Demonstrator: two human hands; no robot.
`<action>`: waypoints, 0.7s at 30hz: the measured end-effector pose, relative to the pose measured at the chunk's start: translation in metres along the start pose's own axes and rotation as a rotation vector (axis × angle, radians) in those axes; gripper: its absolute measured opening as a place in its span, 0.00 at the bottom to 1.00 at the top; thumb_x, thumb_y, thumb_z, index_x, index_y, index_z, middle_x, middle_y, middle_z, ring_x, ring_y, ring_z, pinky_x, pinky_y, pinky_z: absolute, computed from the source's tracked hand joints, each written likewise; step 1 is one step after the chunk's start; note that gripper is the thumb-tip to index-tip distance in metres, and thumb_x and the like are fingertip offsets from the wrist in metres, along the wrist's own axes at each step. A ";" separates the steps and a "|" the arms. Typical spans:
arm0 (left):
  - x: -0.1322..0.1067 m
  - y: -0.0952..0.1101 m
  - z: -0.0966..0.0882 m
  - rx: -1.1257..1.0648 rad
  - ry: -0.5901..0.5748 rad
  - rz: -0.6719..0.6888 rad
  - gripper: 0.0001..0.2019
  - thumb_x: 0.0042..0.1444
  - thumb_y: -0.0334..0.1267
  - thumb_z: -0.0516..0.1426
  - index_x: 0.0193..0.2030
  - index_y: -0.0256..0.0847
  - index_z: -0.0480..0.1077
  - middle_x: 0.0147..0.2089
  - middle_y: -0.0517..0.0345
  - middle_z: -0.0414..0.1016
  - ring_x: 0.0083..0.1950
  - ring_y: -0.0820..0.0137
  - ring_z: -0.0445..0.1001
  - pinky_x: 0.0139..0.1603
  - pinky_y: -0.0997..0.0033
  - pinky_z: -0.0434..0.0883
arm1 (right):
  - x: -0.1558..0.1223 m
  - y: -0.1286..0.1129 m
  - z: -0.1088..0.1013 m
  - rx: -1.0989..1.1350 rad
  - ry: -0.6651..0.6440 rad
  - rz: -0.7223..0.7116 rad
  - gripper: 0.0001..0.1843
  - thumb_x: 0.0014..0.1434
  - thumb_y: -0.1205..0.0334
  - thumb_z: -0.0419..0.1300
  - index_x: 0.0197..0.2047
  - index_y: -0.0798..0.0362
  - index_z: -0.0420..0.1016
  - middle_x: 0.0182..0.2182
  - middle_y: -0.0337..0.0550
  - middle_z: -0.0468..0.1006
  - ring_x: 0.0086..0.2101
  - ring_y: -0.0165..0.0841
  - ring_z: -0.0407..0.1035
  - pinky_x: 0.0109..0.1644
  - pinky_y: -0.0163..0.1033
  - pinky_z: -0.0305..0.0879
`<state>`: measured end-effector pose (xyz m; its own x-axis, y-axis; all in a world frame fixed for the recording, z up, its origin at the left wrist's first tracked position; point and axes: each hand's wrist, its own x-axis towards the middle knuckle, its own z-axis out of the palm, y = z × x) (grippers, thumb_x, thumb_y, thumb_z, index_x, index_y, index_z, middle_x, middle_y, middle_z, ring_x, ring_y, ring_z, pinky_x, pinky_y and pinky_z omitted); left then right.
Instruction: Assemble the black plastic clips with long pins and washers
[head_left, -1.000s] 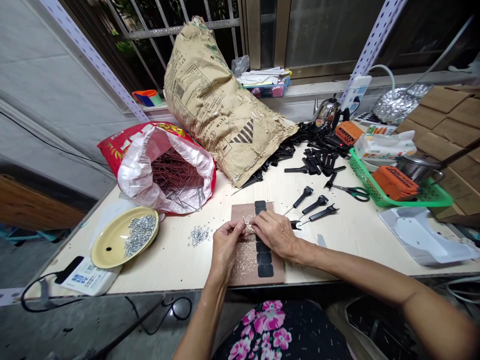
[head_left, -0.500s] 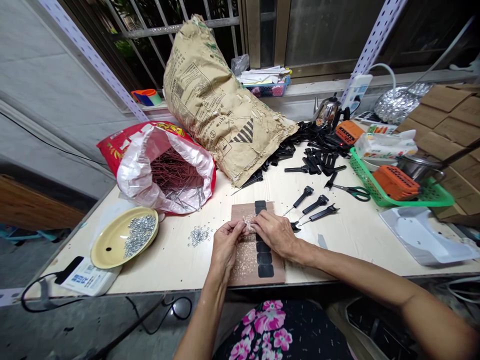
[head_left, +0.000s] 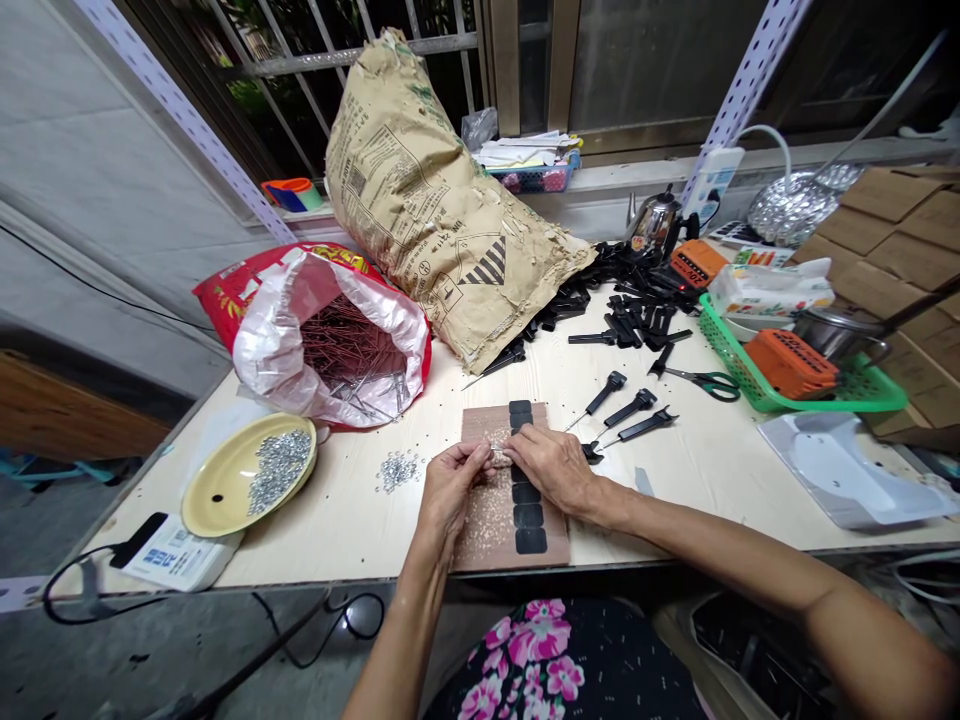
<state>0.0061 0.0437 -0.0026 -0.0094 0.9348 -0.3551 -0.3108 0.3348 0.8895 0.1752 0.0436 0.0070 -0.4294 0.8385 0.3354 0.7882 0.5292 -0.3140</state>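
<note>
Both of my hands meet over a worn brown board (head_left: pixel 480 535), which has a row of black rounded squares (head_left: pixel 529 515) along its right side. My left hand (head_left: pixel 456 480) is closed, thumb and forefinger pinched together on something too small to name. Close beside it, my right hand (head_left: pixel 551 462) has its fingers bent and pressed together at the same spot; whatever they grip is hidden. Left of the board lies a small heap of shiny metal pieces (head_left: pixel 397 471). Several black-handled pieces with thin metal shafts (head_left: pixel 628 406) lie just right of the board.
A yellow bowl (head_left: pixel 202 490) of metal pieces tilts on a white device (head_left: pixel 176 555) at left. Behind stand a red sack (head_left: pixel 247 285) of thin rods and a large paper sack (head_left: pixel 442 220). Scissors (head_left: pixel 712 384), a green basket (head_left: pixel 780 398) and a white tray (head_left: pixel 847 470) are at right.
Both hands stay at the same place over the board. Only slight shifts of the fingers and of the left forearm show.
</note>
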 end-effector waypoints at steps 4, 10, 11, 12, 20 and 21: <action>0.000 0.000 0.000 0.022 -0.017 0.007 0.14 0.39 0.39 0.68 0.31 0.32 0.74 0.23 0.60 0.73 0.23 0.78 0.70 0.28 0.79 0.67 | -0.001 0.001 0.000 0.117 -0.032 0.012 0.12 0.66 0.58 0.48 0.41 0.53 0.70 0.35 0.42 0.71 0.33 0.29 0.66 0.33 0.32 0.59; -0.001 -0.001 0.004 0.121 -0.046 0.010 0.15 0.40 0.42 0.67 0.31 0.32 0.74 0.24 0.60 0.72 0.23 0.78 0.69 0.28 0.78 0.67 | -0.005 0.011 0.000 0.292 -0.083 0.021 0.10 0.66 0.60 0.49 0.41 0.52 0.70 0.34 0.41 0.71 0.33 0.29 0.67 0.35 0.33 0.61; -0.002 -0.002 0.005 0.138 -0.053 0.010 0.16 0.41 0.43 0.67 0.33 0.32 0.74 0.25 0.59 0.72 0.24 0.77 0.69 0.28 0.77 0.68 | -0.005 0.015 -0.001 0.318 -0.085 0.011 0.10 0.66 0.60 0.49 0.41 0.52 0.70 0.34 0.41 0.72 0.34 0.29 0.67 0.35 0.33 0.62; -0.002 -0.003 0.006 0.158 -0.054 0.015 0.18 0.43 0.44 0.66 0.37 0.32 0.74 0.26 0.60 0.72 0.24 0.78 0.69 0.29 0.77 0.68 | -0.005 0.020 -0.002 0.329 -0.084 0.004 0.09 0.66 0.59 0.50 0.41 0.52 0.70 0.35 0.41 0.72 0.34 0.29 0.67 0.36 0.33 0.62; -0.008 -0.008 0.005 0.422 0.148 0.214 0.28 0.53 0.52 0.56 0.57 0.39 0.65 0.22 0.66 0.63 0.19 0.78 0.59 0.19 0.79 0.58 | 0.010 0.075 0.001 0.078 -0.054 -0.009 0.13 0.66 0.58 0.50 0.36 0.53 0.72 0.32 0.42 0.72 0.35 0.31 0.64 0.34 0.34 0.60; -0.008 -0.009 0.005 0.422 0.173 0.241 0.27 0.53 0.52 0.56 0.57 0.39 0.66 0.23 0.65 0.64 0.20 0.77 0.60 0.20 0.78 0.59 | 0.006 0.074 0.003 0.075 -0.056 -0.037 0.13 0.66 0.60 0.49 0.35 0.54 0.72 0.31 0.42 0.71 0.35 0.30 0.63 0.33 0.34 0.60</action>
<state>0.0139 0.0336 -0.0058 -0.2013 0.9700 -0.1360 0.1303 0.1642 0.9778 0.2299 0.0886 -0.0165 -0.4836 0.8229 0.2983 0.7368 0.5667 -0.3687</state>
